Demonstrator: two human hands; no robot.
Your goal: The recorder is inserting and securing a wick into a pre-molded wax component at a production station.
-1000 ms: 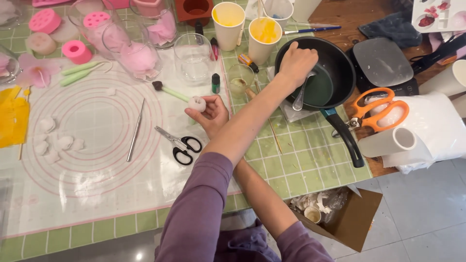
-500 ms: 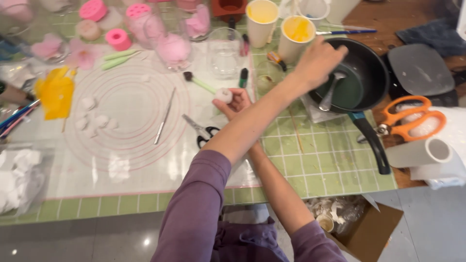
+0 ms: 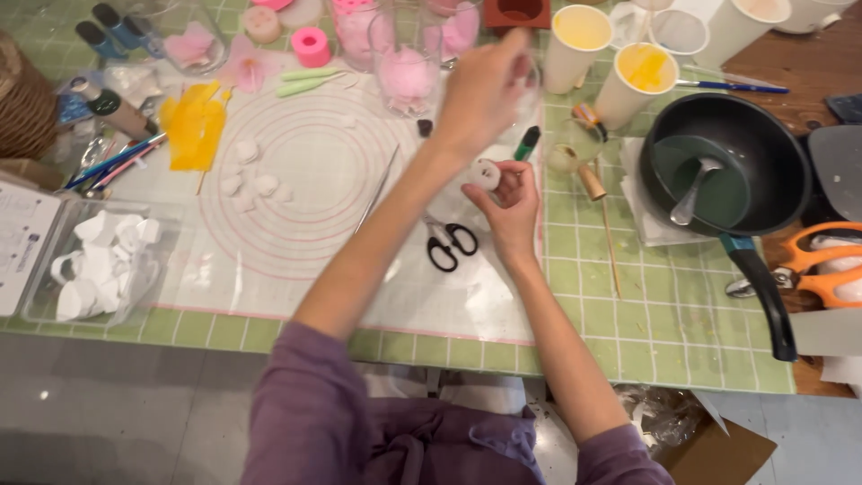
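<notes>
My right hand (image 3: pixel 510 208) holds a small white round piece (image 3: pixel 486 173) between thumb and fingers, just above black scissors (image 3: pixel 449 244) that lie on a clear mat with pink rings (image 3: pixel 305 224). My left hand (image 3: pixel 485 90) is raised and blurred over a clear glass (image 3: pixel 535 83), next to a glass of pink bits (image 3: pixel 404 76); whether it holds anything is unclear. A black pan (image 3: pixel 779 144) with green liquid and a metal spoon (image 3: pixel 693 199) sits to the right, with neither hand touching it.
Small white pieces (image 3: pixel 251 175) and a yellow sheet (image 3: pixel 193 126) lie on the mat. A clear box of white shapes (image 3: pixel 99 260) is at the left. Paper cups of yellow liquid (image 3: pixel 642 81) stand behind; orange scissors (image 3: pixel 826 269) lie at the right edge.
My left hand has let go of the spoon in the pan and swung left over the glasses. The camera view has shifted left. My right hand still holds the white piece.
</notes>
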